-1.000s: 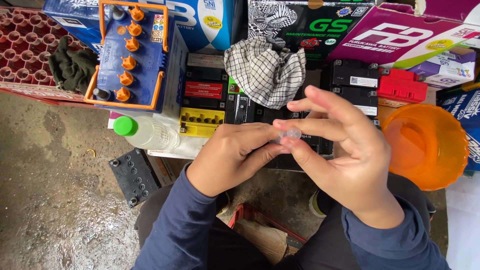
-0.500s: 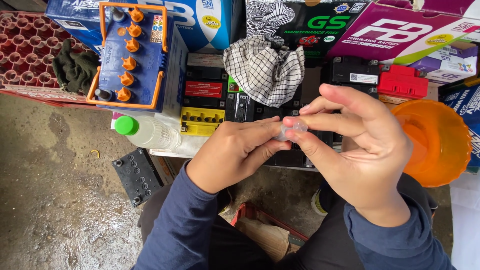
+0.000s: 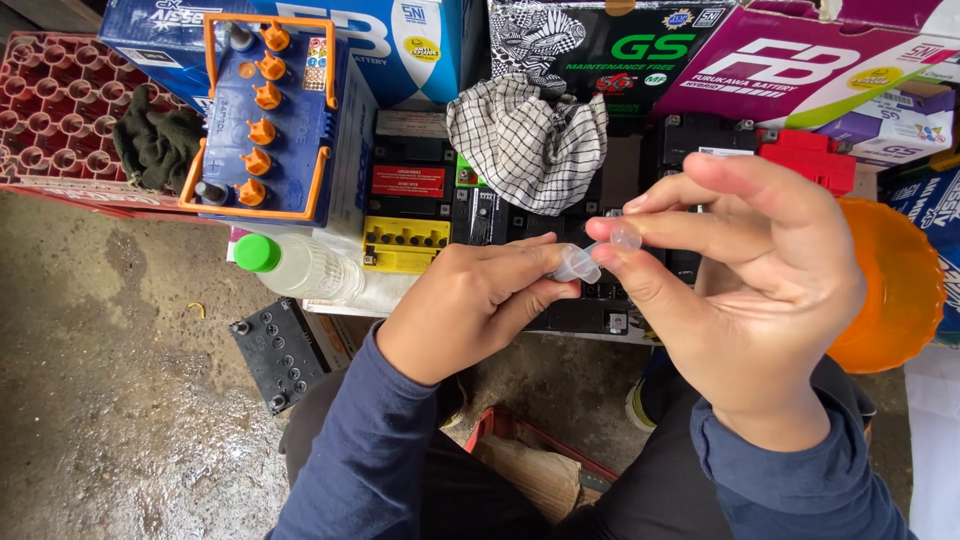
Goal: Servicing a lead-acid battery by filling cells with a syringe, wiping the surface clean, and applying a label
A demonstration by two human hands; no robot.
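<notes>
While our left hand (image 3: 470, 305) and right hand (image 3: 745, 290) pinch the small clear plastic tube (image 3: 590, 258) at centre, twelve o'clock of our lap, we judge fitting underway, needing steady alignment.

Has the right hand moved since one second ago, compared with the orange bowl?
Yes. The right hand has shifted slightly right, now overlapping the orange bowl more, still pinching the small clear piece.
</notes>
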